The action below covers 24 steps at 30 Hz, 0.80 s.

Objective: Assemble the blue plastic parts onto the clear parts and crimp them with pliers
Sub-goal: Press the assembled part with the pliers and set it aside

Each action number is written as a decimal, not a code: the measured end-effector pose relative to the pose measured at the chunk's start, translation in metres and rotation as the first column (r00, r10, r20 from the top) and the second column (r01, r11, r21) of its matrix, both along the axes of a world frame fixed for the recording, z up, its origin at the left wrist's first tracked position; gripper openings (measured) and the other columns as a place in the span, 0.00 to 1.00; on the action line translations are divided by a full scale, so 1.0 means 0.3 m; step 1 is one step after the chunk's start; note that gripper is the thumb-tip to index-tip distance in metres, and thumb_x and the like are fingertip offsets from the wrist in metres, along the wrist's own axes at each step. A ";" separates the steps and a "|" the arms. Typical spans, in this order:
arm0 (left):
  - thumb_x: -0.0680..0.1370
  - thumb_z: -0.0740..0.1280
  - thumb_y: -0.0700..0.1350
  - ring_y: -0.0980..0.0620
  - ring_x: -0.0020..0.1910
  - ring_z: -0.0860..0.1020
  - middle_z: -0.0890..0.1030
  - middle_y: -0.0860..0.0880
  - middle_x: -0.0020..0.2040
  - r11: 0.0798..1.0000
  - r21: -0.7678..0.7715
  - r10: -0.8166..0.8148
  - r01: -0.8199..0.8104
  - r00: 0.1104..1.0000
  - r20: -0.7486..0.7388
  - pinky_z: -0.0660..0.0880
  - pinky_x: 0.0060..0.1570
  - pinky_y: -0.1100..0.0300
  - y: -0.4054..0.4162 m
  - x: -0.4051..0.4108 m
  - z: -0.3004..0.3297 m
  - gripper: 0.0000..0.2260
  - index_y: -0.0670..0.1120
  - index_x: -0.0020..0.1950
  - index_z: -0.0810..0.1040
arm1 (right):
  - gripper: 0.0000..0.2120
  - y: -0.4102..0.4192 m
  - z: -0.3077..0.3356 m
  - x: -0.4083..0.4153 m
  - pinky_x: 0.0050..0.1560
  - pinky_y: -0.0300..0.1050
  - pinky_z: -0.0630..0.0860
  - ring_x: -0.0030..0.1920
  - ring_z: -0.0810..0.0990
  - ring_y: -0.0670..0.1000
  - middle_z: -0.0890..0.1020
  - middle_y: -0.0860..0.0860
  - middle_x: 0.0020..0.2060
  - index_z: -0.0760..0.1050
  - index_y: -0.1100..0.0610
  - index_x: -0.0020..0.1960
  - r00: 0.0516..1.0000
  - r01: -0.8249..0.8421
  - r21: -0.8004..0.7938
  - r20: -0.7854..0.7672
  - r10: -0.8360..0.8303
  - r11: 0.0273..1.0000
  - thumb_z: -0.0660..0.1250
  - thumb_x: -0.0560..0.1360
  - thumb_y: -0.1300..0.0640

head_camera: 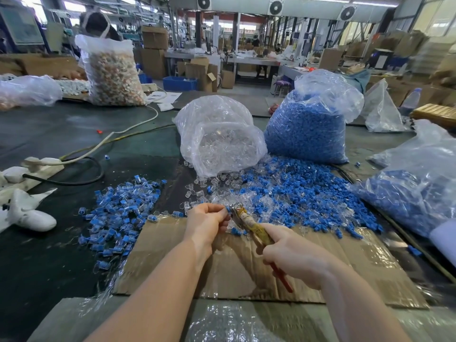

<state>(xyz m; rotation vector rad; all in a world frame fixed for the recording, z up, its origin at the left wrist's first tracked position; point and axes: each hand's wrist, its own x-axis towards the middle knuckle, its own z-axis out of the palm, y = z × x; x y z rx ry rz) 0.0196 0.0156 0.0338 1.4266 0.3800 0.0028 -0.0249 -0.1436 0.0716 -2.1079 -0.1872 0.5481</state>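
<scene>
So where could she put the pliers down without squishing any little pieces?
On the bare cardboard near her right hand, or the dark mat left of the finished pile. It is crowded past the pliers, where blue pieces and clear pieces spill from the bags.

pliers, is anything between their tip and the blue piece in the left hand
Nothing visible. The pliers in the right hand already meet the small blue part pinched by the left hand, above the cardboard.
</scene>
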 end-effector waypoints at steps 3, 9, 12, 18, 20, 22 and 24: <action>0.76 0.64 0.33 0.54 0.31 0.75 0.78 0.44 0.36 1.000 0.027 0.010 -0.010 1.000 0.014 0.74 0.28 0.67 -0.002 -0.004 -0.001 0.03 0.40 0.46 0.76 | 0.12 -0.001 0.004 -0.003 0.30 0.40 0.61 0.28 0.65 0.45 0.71 0.48 0.32 0.73 0.57 0.53 1.000 -0.005 0.002 -0.022 0.005 1.000 0.58 0.72 0.66; 0.76 0.64 0.32 0.55 0.30 0.74 0.77 0.45 0.35 0.999 -0.047 0.016 -0.017 1.000 -0.005 0.74 0.26 0.68 -0.003 0.000 0.000 0.03 0.39 0.47 0.76 | 0.15 0.001 0.004 -0.006 0.33 0.43 0.63 0.33 0.68 0.49 0.73 0.50 0.33 0.74 0.55 0.49 0.999 -0.002 0.023 -0.047 0.003 1.000 0.56 0.70 0.69; 0.76 0.64 0.32 0.55 0.29 0.73 0.77 0.45 0.35 0.996 -0.089 0.013 -0.015 1.000 -0.024 0.73 0.25 0.69 0.000 0.004 -0.005 0.04 0.39 0.46 0.76 | 0.12 0.006 0.011 -0.016 0.31 0.40 0.62 0.30 0.66 0.47 0.73 0.48 0.32 0.74 0.53 0.47 1.000 -0.023 0.018 -0.007 0.023 1.000 0.57 0.72 0.67; 0.76 0.65 0.32 0.56 0.29 0.75 0.78 0.45 0.35 0.994 -0.099 0.044 -0.044 0.999 -0.009 0.74 0.26 0.68 -0.003 0.011 -0.022 0.04 0.40 0.46 0.76 | 0.14 0.018 0.018 -0.029 0.24 0.34 0.61 0.26 0.64 0.44 0.70 0.47 0.33 0.68 0.47 0.42 0.992 -0.016 -0.091 0.123 0.027 0.996 0.56 0.75 0.66; 0.75 0.65 0.32 0.56 0.29 0.75 0.78 0.46 0.35 0.994 -0.099 0.045 -0.042 0.999 0.023 0.73 0.27 0.68 -0.002 0.014 -0.025 0.04 0.40 0.46 0.76 | 0.13 0.018 0.015 -0.027 0.26 0.36 0.61 0.27 0.64 0.45 0.69 0.48 0.33 0.68 0.49 0.43 0.997 -0.007 -0.081 0.077 0.013 0.997 0.57 0.75 0.67; 0.75 0.65 0.32 0.57 0.29 0.75 0.78 0.46 0.35 0.995 -0.093 0.052 -0.048 0.997 0.048 0.73 0.27 0.69 -0.006 0.016 -0.028 0.05 0.40 0.46 0.77 | 0.10 0.017 0.016 -0.027 0.29 0.39 0.61 0.28 0.64 0.46 0.69 0.49 0.33 0.67 0.53 0.42 0.999 -0.006 -0.084 0.031 0.009 0.996 0.56 0.74 0.67; 0.75 0.65 0.32 0.57 0.28 0.75 0.78 0.46 0.34 0.995 -0.082 0.069 -0.064 0.996 0.064 0.73 0.27 0.69 -0.012 0.016 -0.031 0.05 0.40 0.46 0.77 | 0.10 0.021 0.020 -0.028 0.31 0.41 0.61 0.28 0.64 0.47 0.68 0.50 0.33 0.67 0.54 0.41 1.000 -0.013 -0.093 0.018 0.014 0.996 0.56 0.74 0.68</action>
